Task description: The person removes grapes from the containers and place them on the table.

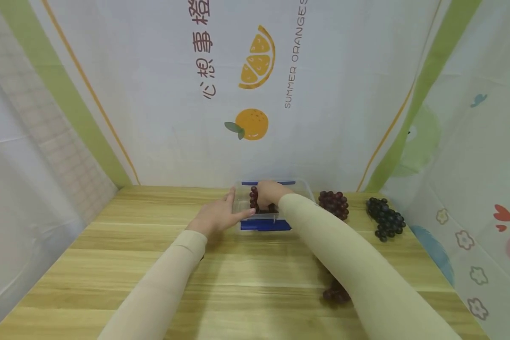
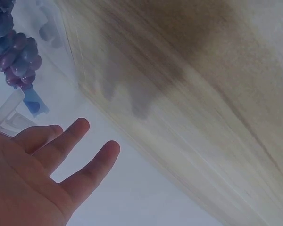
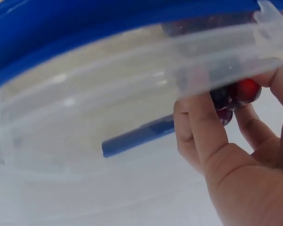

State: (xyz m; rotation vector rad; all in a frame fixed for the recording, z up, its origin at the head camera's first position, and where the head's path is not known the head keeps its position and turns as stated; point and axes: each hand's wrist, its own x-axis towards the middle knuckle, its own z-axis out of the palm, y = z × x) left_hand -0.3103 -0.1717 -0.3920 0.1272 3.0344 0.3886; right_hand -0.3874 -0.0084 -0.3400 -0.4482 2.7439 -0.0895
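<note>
A clear plastic box (image 1: 307, 191) with blue side latches (image 1: 265, 225) stands near the table's back edge. My right hand (image 1: 271, 192) reaches down into it and grips a bunch of dark red grapes (image 1: 253, 198). In the right wrist view, fingers and thumb curl round these grapes (image 3: 247, 91), partly hidden behind the box wall. At the box's left side, my left hand (image 1: 216, 215) lies with fingers spread, the thumb by the front rim. The left wrist view has that hand (image 2: 52, 174) with fingers extended, below hazy grapes (image 2: 19, 56).
Right of the box lies another dark red bunch (image 1: 334, 204), and farther right a black bunch (image 1: 386, 218). More red grapes (image 1: 335, 295) show partly from under my right forearm. A printed white cloth (image 1: 323, 94) hangs behind the wooden table (image 1: 110, 264).
</note>
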